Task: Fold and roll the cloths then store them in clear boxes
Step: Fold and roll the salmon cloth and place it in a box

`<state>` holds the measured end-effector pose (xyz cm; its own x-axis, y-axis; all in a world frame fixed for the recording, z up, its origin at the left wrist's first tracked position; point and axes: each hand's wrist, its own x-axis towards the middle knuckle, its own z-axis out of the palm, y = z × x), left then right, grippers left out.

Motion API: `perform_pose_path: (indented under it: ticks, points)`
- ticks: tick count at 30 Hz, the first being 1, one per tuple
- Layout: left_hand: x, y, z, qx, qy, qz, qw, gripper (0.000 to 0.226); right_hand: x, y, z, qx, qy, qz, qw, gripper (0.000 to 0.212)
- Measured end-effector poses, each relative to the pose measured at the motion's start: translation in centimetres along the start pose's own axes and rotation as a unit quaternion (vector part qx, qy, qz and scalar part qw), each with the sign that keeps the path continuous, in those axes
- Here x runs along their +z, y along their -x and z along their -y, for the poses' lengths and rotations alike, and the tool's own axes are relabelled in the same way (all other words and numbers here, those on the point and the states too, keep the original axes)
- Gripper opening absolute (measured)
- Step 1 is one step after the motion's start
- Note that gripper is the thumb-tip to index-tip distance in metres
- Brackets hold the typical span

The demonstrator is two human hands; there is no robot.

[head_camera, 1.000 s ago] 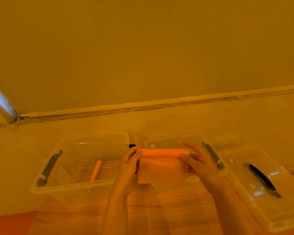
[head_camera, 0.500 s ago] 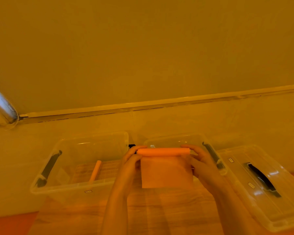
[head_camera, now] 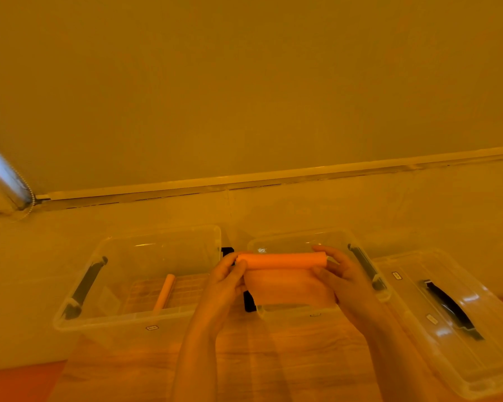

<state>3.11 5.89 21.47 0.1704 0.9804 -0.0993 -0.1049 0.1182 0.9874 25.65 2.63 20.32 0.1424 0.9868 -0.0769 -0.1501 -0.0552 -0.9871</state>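
An orange cloth (head_camera: 285, 281) is held in the air over the right clear box (head_camera: 299, 237). Its top is wound into a roll and a flat flap hangs below. My left hand (head_camera: 225, 285) pinches the roll's left end. My right hand (head_camera: 343, 278) pinches its right end with curled fingers. A finished rolled cloth (head_camera: 163, 294) lies inside the left clear box (head_camera: 140, 316).
A clear lid with a black handle (head_camera: 447, 307) lies at the right on the wooden table (head_camera: 273, 358). A wall stands close behind the boxes. Both boxes have black side latches.
The roll has grown thicker and the hanging flap shorter, as both hands wind the cloth. The hands stayed over the right box.
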Motion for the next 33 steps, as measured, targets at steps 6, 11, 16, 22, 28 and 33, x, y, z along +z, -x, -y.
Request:
perform_pose_path:
  ticks: [6, 11, 16, 22, 28, 33]
  points:
    - [-0.2, 0.0, -0.1, 0.002, -0.011, 0.020, 1.000, 0.024, 0.0, 0.1, 0.2, -0.001, -0.005, -0.002, 1.000, 0.032]
    - [-0.4, -0.3, 0.0, 0.004, -0.015, 0.012, 1.000, 0.028, 0.5, 0.1, 0.7, -0.005, 0.043, -0.003, 0.999, 0.019]
    - [-0.3, -0.6, -0.1, 0.010, -0.059, -0.029, 0.998, 0.019, 0.8, -0.3, 0.4, -0.012, 0.080, -0.010, 0.997, 0.014]
    - [-0.5, -0.7, 0.0, -0.014, -0.054, -0.040, 0.998, 0.015, 0.9, -0.7, 0.6, 0.017, 0.031, -0.030, 0.999, 0.034]
    - [-0.4, -0.3, -0.6, 0.013, -0.061, 0.001, 0.998, 0.020, 1.0, -0.4, 1.1, 0.026, -0.029, -0.023, 0.999, 0.030]
    - [-0.5, -0.1, -1.0, 0.019, -0.053, 0.012, 0.998, 0.023, 0.9, -0.5, 1.0, 0.037, -0.085, -0.008, 0.996, 0.040]
